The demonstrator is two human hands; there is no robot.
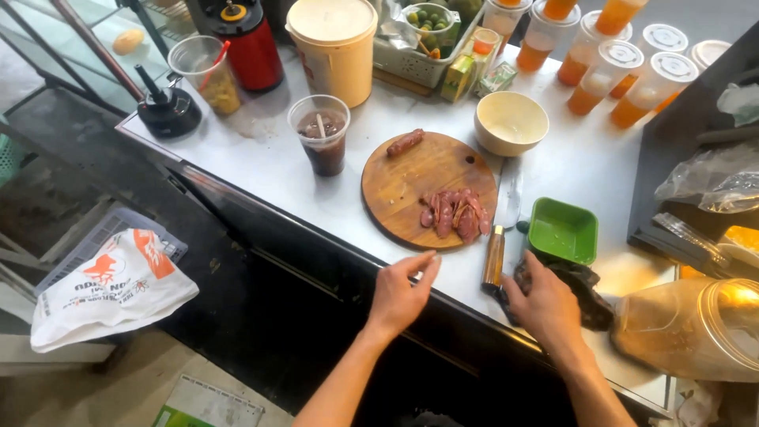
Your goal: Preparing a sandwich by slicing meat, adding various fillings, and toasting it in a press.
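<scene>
On worktop's near edge: left hand [398, 294] loosely curled, holding nothing, right hand [545, 304] pressing dark rag [581, 286] beside knife [501, 229]; sausage slices [455, 212] heaped on cutting board [427, 190], one whole sausage [405, 142] uncut.

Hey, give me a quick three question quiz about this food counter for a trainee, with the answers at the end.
1. True or false: the sausage slices lie on the round wooden cutting board.
2. What is the right hand resting on: A) the green tray, B) a dark cloth, C) the cream bowl?
3. Where does the knife lie relative to the board?

Key
1. True; one whole sausage lies there too.
2. B.
3. Just right of it, handle toward the person, between the board and the green tray. The left hand sits at the counter edge, holding nothing.
</scene>
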